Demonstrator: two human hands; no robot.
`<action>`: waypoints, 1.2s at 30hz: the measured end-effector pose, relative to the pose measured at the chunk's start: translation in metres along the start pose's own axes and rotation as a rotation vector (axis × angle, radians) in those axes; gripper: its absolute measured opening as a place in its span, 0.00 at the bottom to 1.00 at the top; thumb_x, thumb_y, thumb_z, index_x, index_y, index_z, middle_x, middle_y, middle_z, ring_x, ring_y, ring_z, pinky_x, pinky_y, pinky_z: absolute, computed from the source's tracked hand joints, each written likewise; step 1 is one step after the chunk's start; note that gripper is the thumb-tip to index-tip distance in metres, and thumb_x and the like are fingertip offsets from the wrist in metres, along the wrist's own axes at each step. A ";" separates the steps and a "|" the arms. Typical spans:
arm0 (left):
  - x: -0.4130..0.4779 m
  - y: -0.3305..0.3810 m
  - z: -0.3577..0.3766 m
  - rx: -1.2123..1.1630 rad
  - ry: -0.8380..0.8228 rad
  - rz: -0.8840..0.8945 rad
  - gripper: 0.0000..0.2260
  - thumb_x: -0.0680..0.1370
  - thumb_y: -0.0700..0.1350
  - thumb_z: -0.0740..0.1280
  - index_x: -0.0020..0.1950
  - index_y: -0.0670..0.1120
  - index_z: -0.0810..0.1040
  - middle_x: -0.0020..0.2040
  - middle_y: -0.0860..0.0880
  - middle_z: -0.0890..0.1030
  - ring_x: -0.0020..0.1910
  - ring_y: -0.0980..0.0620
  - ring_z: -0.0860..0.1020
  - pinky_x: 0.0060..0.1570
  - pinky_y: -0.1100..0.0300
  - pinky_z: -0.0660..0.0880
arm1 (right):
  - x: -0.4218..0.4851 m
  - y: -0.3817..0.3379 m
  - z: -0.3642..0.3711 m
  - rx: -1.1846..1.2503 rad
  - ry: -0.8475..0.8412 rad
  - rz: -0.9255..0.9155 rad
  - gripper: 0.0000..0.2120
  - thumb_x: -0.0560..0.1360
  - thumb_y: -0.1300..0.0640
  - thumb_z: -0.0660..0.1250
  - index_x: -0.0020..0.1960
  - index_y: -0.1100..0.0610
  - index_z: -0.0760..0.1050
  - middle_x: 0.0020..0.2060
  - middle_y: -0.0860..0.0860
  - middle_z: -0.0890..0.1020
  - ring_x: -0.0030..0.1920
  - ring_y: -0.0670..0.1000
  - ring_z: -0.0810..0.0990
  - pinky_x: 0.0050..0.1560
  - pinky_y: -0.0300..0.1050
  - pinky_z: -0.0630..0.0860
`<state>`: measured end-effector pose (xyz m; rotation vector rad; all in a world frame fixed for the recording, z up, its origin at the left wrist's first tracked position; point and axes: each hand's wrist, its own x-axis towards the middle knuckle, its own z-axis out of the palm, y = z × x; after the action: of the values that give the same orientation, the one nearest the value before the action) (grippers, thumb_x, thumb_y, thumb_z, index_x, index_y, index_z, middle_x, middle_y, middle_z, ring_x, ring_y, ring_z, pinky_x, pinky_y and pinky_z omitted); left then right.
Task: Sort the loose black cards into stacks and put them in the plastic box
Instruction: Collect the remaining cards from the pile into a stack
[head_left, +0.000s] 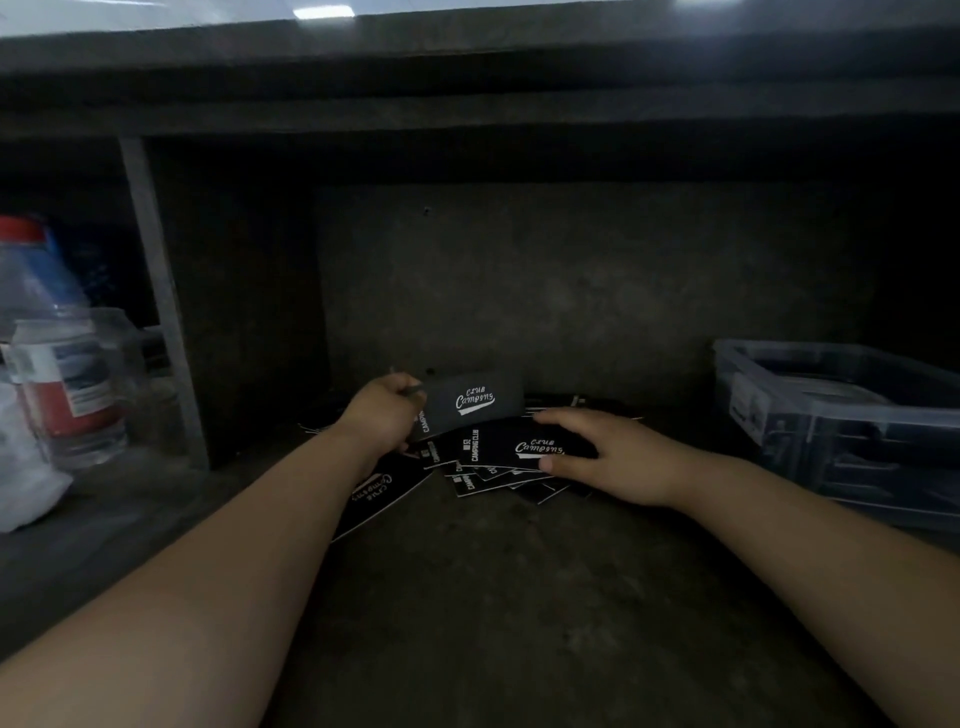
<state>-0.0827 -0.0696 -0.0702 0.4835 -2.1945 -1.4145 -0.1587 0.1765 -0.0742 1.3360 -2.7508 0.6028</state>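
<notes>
On a dim shelf (493, 597), a clear plastic box (831, 415) is sitting at the far right, well apart from a loose pile of black cards (483, 475) lying at centre, most with their long axes running left to right. The left hand (384, 410) is pinching one raised card (467, 402) by its left short edge. The right hand (613, 457), nearer the box, is clasping the pile's top card (511, 444) between fingers and thumb.

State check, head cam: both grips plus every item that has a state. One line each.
left grip: holds raised card
raised card: lifted, logo toward camera
right grip: pinches top card
top card: lying on the pile
loose cards: scattered, unstacked
plastic box: upright, no lid on
bottle: red cap on
</notes>
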 end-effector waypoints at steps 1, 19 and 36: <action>-0.001 0.001 0.000 0.013 -0.016 -0.001 0.04 0.84 0.43 0.60 0.53 0.48 0.74 0.41 0.49 0.75 0.34 0.54 0.72 0.26 0.62 0.71 | 0.000 0.000 0.000 0.009 -0.011 0.013 0.30 0.77 0.41 0.66 0.76 0.44 0.62 0.75 0.46 0.66 0.73 0.47 0.65 0.73 0.44 0.62; -0.010 0.010 0.001 -0.366 -0.248 -0.224 0.10 0.85 0.44 0.57 0.65 0.49 0.70 0.58 0.46 0.81 0.32 0.50 0.84 0.25 0.64 0.77 | -0.004 -0.001 -0.002 0.214 0.095 -0.077 0.33 0.70 0.52 0.78 0.69 0.38 0.68 0.66 0.43 0.74 0.67 0.40 0.71 0.71 0.41 0.66; -0.015 0.012 -0.001 -0.099 -0.283 -0.009 0.08 0.84 0.43 0.58 0.53 0.48 0.77 0.48 0.43 0.80 0.42 0.49 0.78 0.25 0.63 0.73 | -0.008 0.001 -0.026 0.300 0.420 -0.052 0.04 0.75 0.53 0.72 0.42 0.46 0.78 0.39 0.45 0.83 0.43 0.42 0.81 0.46 0.43 0.74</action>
<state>-0.0700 -0.0573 -0.0624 0.2720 -2.3252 -1.6739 -0.1587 0.1923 -0.0517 1.1537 -2.3470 1.1766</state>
